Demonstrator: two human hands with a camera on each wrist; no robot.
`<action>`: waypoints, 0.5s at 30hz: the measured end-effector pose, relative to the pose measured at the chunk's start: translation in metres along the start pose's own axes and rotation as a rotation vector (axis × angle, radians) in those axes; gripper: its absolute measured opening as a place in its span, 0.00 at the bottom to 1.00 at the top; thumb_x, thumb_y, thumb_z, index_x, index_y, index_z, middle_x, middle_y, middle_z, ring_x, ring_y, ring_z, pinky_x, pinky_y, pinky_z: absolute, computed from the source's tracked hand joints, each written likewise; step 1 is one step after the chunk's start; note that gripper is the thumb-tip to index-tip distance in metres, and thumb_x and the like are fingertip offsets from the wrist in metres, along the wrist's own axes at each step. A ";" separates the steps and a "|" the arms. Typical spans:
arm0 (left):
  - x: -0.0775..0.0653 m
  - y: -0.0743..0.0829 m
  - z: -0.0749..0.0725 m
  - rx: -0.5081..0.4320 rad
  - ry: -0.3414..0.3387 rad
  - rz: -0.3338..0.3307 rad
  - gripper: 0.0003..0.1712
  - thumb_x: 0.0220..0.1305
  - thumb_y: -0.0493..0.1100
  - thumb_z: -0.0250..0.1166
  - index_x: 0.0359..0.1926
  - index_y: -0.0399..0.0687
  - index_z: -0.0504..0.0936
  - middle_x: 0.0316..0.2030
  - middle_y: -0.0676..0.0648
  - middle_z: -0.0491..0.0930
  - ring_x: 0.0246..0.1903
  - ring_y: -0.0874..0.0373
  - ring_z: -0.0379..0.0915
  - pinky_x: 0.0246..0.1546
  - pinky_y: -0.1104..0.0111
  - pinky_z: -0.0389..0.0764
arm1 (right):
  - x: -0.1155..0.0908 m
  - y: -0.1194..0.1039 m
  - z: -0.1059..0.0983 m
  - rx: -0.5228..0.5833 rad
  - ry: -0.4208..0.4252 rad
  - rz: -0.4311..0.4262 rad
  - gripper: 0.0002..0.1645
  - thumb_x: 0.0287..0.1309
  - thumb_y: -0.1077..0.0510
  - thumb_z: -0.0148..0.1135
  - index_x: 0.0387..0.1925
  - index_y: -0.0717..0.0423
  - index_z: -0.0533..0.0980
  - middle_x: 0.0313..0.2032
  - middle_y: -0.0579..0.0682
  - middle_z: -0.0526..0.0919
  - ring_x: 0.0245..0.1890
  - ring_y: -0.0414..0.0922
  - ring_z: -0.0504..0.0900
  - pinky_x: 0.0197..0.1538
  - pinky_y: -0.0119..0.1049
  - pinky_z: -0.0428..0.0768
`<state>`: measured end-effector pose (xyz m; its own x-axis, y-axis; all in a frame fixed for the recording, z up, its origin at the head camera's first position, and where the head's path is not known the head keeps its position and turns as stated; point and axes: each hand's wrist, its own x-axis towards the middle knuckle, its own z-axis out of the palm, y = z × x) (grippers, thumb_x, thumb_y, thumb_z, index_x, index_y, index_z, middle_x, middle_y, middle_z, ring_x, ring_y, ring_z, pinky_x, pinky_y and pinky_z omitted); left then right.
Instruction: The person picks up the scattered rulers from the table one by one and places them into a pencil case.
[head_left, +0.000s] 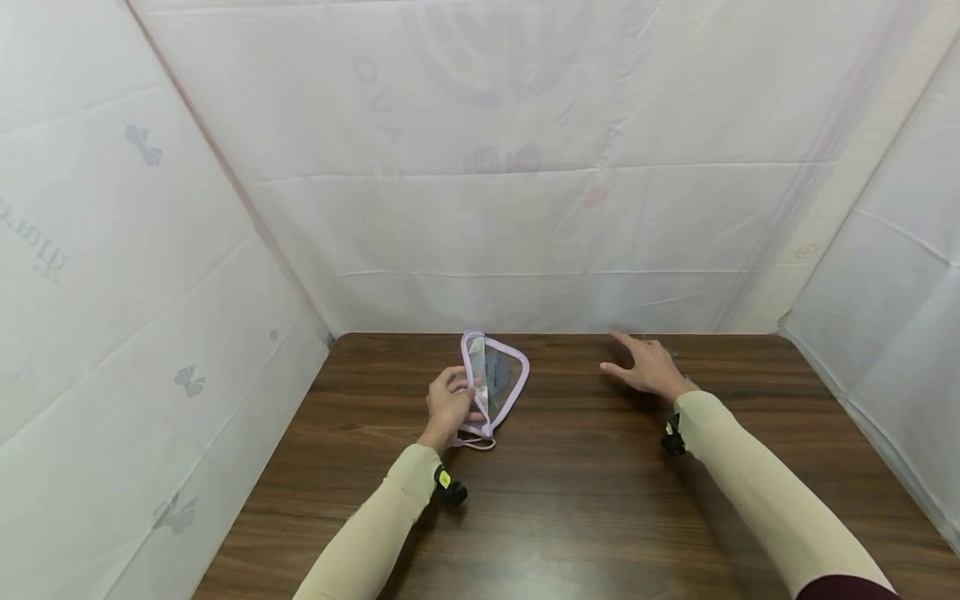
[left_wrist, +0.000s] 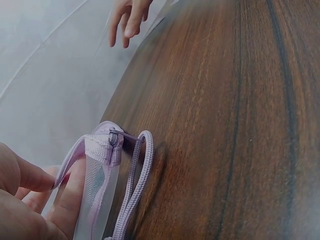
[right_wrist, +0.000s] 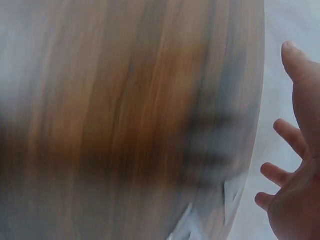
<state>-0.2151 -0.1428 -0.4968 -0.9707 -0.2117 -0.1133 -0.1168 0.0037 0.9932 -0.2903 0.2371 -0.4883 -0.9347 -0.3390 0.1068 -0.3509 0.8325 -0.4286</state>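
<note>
A see-through mesh zipper pouch (head_left: 506, 385) with lilac trim stands tilted near the table's back edge. My left hand (head_left: 446, 406) holds its left side, thumb and fingers pinching the lilac edge. In the left wrist view, the zipper end of the pouch (left_wrist: 98, 147) and a looped lilac cord (left_wrist: 142, 165) hang beside the fingers. My right hand (head_left: 649, 367) is well to the right with fingers spread, holding nothing. Below that hand, clear shiny plastic (right_wrist: 187, 226) lies on the table in the right wrist view, mostly hidden by the hand in the head view.
The dark wood-grain table (head_left: 570, 517) reaches back to a white printed sheet (head_left: 525, 233). More white sheeting stands along the left side (head_left: 150, 350) and the right side (head_left: 885, 333).
</note>
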 end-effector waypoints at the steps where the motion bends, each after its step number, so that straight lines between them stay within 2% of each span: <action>1: 0.000 0.000 0.000 -0.005 -0.005 0.002 0.23 0.64 0.23 0.60 0.58 0.41 0.78 0.47 0.39 0.88 0.26 0.51 0.86 0.22 0.56 0.90 | -0.001 0.004 -0.003 -0.012 0.003 0.003 0.49 0.69 0.35 0.61 0.78 0.57 0.58 0.71 0.68 0.67 0.66 0.76 0.63 0.65 0.79 0.63; 5: 0.000 0.002 0.000 -0.010 -0.015 0.009 0.23 0.64 0.23 0.60 0.59 0.41 0.78 0.47 0.39 0.87 0.28 0.51 0.86 0.22 0.56 0.90 | -0.007 0.019 -0.011 -0.030 0.019 0.015 0.48 0.70 0.37 0.61 0.77 0.60 0.58 0.70 0.70 0.68 0.65 0.75 0.66 0.66 0.77 0.64; 8: -0.001 0.002 -0.001 -0.002 -0.008 0.005 0.23 0.64 0.24 0.60 0.58 0.41 0.78 0.47 0.39 0.88 0.27 0.51 0.86 0.22 0.56 0.90 | -0.011 0.029 -0.014 -0.025 0.023 0.006 0.47 0.70 0.39 0.63 0.77 0.61 0.59 0.67 0.72 0.70 0.61 0.73 0.72 0.62 0.75 0.70; 11: -0.002 0.000 -0.002 -0.001 -0.002 0.002 0.23 0.64 0.23 0.60 0.58 0.41 0.78 0.47 0.38 0.88 0.27 0.51 0.86 0.21 0.56 0.90 | -0.013 0.037 -0.016 -0.030 0.024 -0.007 0.46 0.69 0.42 0.65 0.76 0.61 0.60 0.64 0.73 0.73 0.48 0.68 0.82 0.51 0.69 0.81; 13: -0.002 0.001 -0.002 -0.002 0.000 0.001 0.23 0.64 0.23 0.60 0.58 0.42 0.78 0.47 0.38 0.88 0.27 0.52 0.86 0.21 0.57 0.90 | -0.015 0.040 -0.017 -0.024 0.011 -0.003 0.45 0.69 0.44 0.66 0.76 0.60 0.60 0.64 0.74 0.73 0.37 0.64 0.85 0.43 0.64 0.85; 15: -0.003 0.001 -0.002 -0.003 0.000 0.001 0.23 0.64 0.23 0.60 0.58 0.42 0.78 0.47 0.38 0.87 0.27 0.52 0.86 0.21 0.57 0.90 | -0.017 0.043 -0.019 -0.018 -0.002 0.009 0.44 0.69 0.46 0.66 0.77 0.60 0.59 0.65 0.75 0.71 0.34 0.63 0.85 0.40 0.63 0.85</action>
<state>-0.2121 -0.1445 -0.4950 -0.9707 -0.2122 -0.1128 -0.1156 0.0009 0.9933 -0.2905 0.2876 -0.4914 -0.9378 -0.3322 0.1011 -0.3434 0.8432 -0.4136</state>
